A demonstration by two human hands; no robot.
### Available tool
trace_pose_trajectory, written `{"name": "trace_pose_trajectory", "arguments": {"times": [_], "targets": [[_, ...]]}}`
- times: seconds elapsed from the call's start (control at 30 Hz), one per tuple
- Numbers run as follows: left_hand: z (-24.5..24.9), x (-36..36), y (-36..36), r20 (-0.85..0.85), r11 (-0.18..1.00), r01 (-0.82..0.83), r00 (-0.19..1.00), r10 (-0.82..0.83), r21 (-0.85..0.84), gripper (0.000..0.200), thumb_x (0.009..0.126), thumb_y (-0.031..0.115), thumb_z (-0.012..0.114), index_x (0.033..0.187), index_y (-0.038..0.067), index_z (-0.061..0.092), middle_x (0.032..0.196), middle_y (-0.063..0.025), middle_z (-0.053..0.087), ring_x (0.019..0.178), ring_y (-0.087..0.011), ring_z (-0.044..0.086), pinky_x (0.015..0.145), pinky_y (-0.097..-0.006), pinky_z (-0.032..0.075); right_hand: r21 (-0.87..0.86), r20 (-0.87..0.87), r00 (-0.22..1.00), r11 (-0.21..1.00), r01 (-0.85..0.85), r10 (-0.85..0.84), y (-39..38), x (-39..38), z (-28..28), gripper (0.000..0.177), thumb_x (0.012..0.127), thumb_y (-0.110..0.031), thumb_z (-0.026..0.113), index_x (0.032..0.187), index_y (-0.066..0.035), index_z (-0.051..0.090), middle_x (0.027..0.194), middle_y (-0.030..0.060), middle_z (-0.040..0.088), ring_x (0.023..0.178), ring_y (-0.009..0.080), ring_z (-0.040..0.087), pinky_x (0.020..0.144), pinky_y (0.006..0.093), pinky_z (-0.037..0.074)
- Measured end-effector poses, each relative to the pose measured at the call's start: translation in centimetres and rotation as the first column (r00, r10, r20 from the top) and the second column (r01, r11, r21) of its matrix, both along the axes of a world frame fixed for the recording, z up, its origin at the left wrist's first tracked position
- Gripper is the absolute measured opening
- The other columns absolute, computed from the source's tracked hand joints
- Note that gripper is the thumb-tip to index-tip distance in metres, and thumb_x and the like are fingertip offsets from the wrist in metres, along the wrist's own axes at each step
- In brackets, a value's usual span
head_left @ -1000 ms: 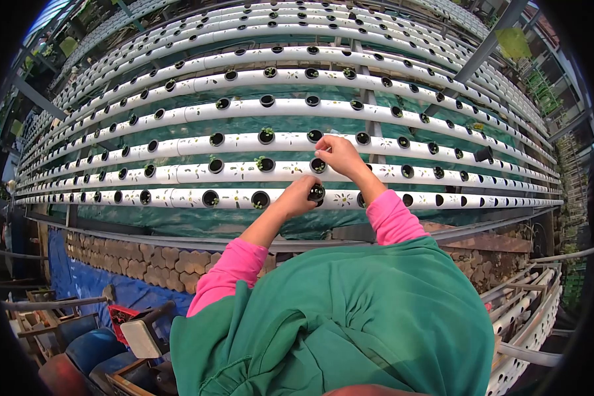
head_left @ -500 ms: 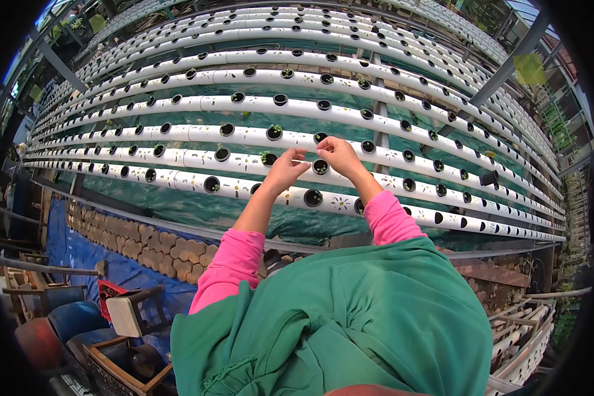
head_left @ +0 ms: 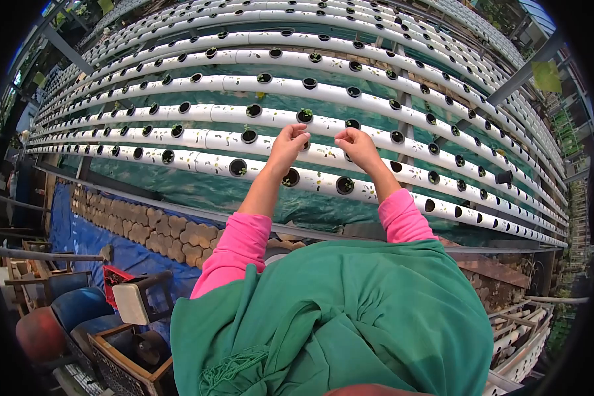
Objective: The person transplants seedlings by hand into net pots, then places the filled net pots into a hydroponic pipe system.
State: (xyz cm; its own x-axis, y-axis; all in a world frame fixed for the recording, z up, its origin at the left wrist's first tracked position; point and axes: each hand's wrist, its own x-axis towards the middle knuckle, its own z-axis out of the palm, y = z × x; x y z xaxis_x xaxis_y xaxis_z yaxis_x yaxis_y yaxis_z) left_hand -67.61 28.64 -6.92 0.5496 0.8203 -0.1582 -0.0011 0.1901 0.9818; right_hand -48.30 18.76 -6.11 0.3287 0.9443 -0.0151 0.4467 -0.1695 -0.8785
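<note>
Since half a second ago: left hand (head_left: 286,149) lifted clear of the front row and drawn a little away from the right hand (head_left: 358,148), the view having swung rightward along the rack. Item 1, left hand: raised over the second pipe (head_left: 218,140), fingers bunched into a narrow pinch; whether anything sits between the tips cannot be told. Item 2, right hand: level with the left, apart from it, fingertips likewise pinched close; contents not discernible. Item 3, black cup (head_left: 290,177): seated in a hole of the front pipe (head_left: 317,181), just below the left wrist, untouched. Item 4, neighbouring cup (head_left: 344,185): same pipe, to the right, a small green sprout showing. Item 5, seedling cup (head_left: 305,116): third pipe back, just beyond the left fingertips. Item 6, rack: many white pipes in parallel rows, each with a line of round holes, over green sheeting (head_left: 198,188). Item 7, clothing: pink sleeves (head_left: 234,247), green garment (head_left: 336,317). Item 8, floor level left: paving blocks (head_left: 165,231), blue tarp (head_left: 79,241), wooden crate (head_left: 122,360).
</note>
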Motion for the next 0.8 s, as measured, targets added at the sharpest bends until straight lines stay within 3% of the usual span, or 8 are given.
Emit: {"name": "trace_pose_trajectory", "arguments": {"times": [0.13,0.17,0.27,0.33,0.47,0.7,0.8], "targets": [[1.0,-3.8,3.5,0.070,1.000,0.011,0.997,-0.009,-0.028,0.036,0.086,0.017,0.063,0.118,0.002,0.055,0.095,-0.0021,0.057,0.085,-0.0090,0.052,0.075,-0.0243,0.043,-0.040,-0.096,0.994,0.998,0.045,-0.049,2.6,-3.4,1.3,0.019,0.082,-0.020,0.066,0.091,-0.003,0.065,0.078,0.0049,0.064,0.072,0.0137,0.060,0.066,0.0294,0.048],[1.0,-5.2,4.9,0.051,0.997,0.065,0.997,-0.063,-0.034,0.039,0.089,0.019,0.060,0.123,0.002,0.050,0.106,-0.0048,0.058,0.095,-0.0120,0.055,0.084,-0.0278,0.045,-0.039,-0.102,0.991,0.996,0.083,-0.087,3.2,-4.4,1.7,0.019,0.082,-0.020,0.065,0.091,-0.003,0.065,0.079,0.0047,0.063,0.072,0.0133,0.059,0.065,0.0290,0.048],[1.5,-9.5,8.3,0.082,0.997,0.049,0.996,-0.044,-0.065,0.038,0.090,0.018,0.060,0.123,0.002,0.050,0.109,-0.0072,0.058,0.097,-0.0132,0.055,0.086,-0.0284,0.045,0.040,-0.052,0.989,0.990,0.137,-0.135,5.6,-6.7,0.5,0.018,0.082,-0.020,0.065,0.090,-0.003,0.065,0.081,0.0055,0.065,0.074,0.0130,0.060,0.067,0.0277,0.048],[2.0,-12.5,10.3,0.120,0.996,0.027,0.993,-0.016,-0.089,0.035,0.088,0.016,0.061,0.119,0.003,0.053,0.102,-0.0025,0.056,0.088,-0.0087,0.054,0.077,-0.0234,0.045,0.050,-0.073,0.982,0.983,0.178,-0.174,7.4,-7.9,-0.8,0.018,0.081,-0.019,0.066,0.091,-0.003,0.066,0.081,0.0059,0.065,0.074,0.0133,0.060,0.068,0.0279,0.048],[1.5,-17.4,14.7,0.101,0.993,-0.005,0.995,0.017,-0.115,0.034,0.089,0.015,0.060,0.119,0.003,0.052,0.107,-0.0077,0.058,0.096,-0.0153,0.056,0.086,-0.0288,0.047,-0.009,-0.062,0.957,0.959,0.282,-0.283,9.8,-10.4,-1.1,0.020,0.081,-0.019,0.066,0.092,-0.002,0.066,0.083,0.0074,0.067,0.076,0.0144,0.062,0.070,0.0287,0.049],[1.0,-19.2,18.2,0.131,0.983,0.036,0.991,-0.013,-0.177,0.032,0.088,0.013,0.060,0.117,0.003,0.052,0.104,-0.0069,0.058,0.096,-0.0160,0.057,0.086,-0.0292,0.047,-0.030,-0.127,0.905,0.914,0.405,-0.405,11.0,-12.4,-1.7,0.021,0.081,-0.019,0.067,0.092,-0.002,0.066,0.079,0.0064,0.067,0.071,0.0129,0.061,0.066,0.0282,0.048],[0.2,-18.3,18.4,0.156,0.977,0.079,0.987,-0.048,-0.200,0.032,0.088,0.013,0.060,0.117,0.003,0.052,0.104,-0.0071,0.059,0.095,-0.0162,0.057,0.086,-0.0289,0.047,-0.043,-0.072,0.888,0.891,0.453,-0.455,11.0,-11.8,-2.6,0.019,0.081,-0.019,0.067,0.090,-0.002,0.067,0.078,0.0066,0.067,0.070,0.0125,0.061,0.065,0.0281,0.048]]}}
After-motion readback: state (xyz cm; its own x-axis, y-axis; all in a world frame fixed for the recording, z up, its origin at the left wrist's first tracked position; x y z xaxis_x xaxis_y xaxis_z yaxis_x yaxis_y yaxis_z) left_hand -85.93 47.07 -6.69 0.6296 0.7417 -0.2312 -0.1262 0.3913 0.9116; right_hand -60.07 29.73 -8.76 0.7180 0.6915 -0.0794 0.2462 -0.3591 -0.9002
